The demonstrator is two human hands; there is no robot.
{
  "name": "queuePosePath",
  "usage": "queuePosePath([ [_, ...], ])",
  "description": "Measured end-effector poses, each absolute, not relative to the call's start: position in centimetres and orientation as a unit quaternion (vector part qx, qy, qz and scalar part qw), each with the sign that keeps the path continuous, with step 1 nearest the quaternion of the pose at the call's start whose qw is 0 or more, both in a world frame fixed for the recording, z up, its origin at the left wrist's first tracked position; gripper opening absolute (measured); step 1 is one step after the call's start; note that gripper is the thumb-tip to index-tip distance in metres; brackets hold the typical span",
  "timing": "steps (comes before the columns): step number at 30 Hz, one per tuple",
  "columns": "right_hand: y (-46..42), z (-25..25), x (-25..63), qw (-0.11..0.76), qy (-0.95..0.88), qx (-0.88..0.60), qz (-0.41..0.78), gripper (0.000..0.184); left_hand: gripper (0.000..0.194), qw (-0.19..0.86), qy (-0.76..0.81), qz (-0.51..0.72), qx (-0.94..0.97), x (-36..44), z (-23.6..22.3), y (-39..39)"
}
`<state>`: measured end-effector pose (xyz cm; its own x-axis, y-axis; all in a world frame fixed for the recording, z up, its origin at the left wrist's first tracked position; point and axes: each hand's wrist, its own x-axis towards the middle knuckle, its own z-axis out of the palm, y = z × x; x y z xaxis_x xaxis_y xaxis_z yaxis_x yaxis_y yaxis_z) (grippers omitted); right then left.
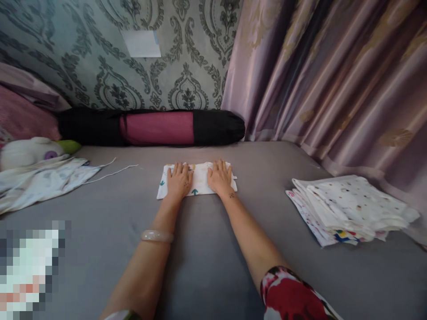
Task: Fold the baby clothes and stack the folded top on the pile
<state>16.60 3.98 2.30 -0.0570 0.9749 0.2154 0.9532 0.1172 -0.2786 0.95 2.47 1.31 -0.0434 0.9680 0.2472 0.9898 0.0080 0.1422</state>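
A white cloth (200, 178) with small green prints lies folded into a flat rectangle on the grey bed sheet (207, 249). On its left part rests my left hand (180, 180), palm down with the fingers stretched away from me. My right hand (219, 178) lies flat on the right part in the same way, its thumb turned inward. Between the two hands the middle of the cloth shows. A small white tab sticks out at the cloth's right edge.
A stack of folded printed cloths (356, 204) sits at the right. Loose white cloth (46, 182) with strings lies left, beside a white plush toy (30, 151). A black and magenta rolled bag (156, 128) lies along the wall; a curtain (300, 80) hangs on the right.
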Motion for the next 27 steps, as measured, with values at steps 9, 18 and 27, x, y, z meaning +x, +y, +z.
queuePosePath([
  [9,4.6,1.1,17.2,0.154,-0.698,-0.698,0.048,0.062,0.061,-0.009,-0.753,-0.111,-0.648,-0.5,0.8,2.6],
  [18,5.3,1.9,18.8,0.14,-0.693,-0.705,0.052,0.062,0.063,0.028,-0.769,-0.136,-0.624,-1.7,1.3,2.4],
  [27,4.8,1.6,19.2,0.134,-0.699,-0.701,0.044,0.062,0.063,-0.055,-0.773,-0.135,-0.617,-3.0,1.3,2.7],
])
